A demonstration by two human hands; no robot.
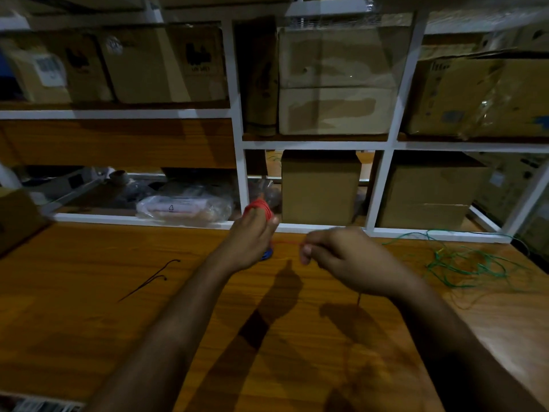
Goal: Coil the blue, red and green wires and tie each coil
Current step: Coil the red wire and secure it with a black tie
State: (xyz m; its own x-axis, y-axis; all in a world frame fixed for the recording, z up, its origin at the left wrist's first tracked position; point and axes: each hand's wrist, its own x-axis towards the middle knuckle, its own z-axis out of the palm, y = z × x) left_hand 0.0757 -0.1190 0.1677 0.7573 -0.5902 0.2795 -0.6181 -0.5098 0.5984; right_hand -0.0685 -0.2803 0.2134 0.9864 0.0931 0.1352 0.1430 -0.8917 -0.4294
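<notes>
Right hand [341, 257] pinches red wire [286, 242]; left hand [252, 233] fingers wear the red coil [259, 207]. I'd wind on, then tie.

I saw two bare forearms reaching up from the bottom of my view, no sleeves, watch or bands on them. The left hand [252, 233] and right hand [341, 257] wore no gloves or rings.

L hand [252, 236] raised, fingers curled, grip closed | R hand [341, 257] fingertips pinched | both forearms extended fwd
</notes>
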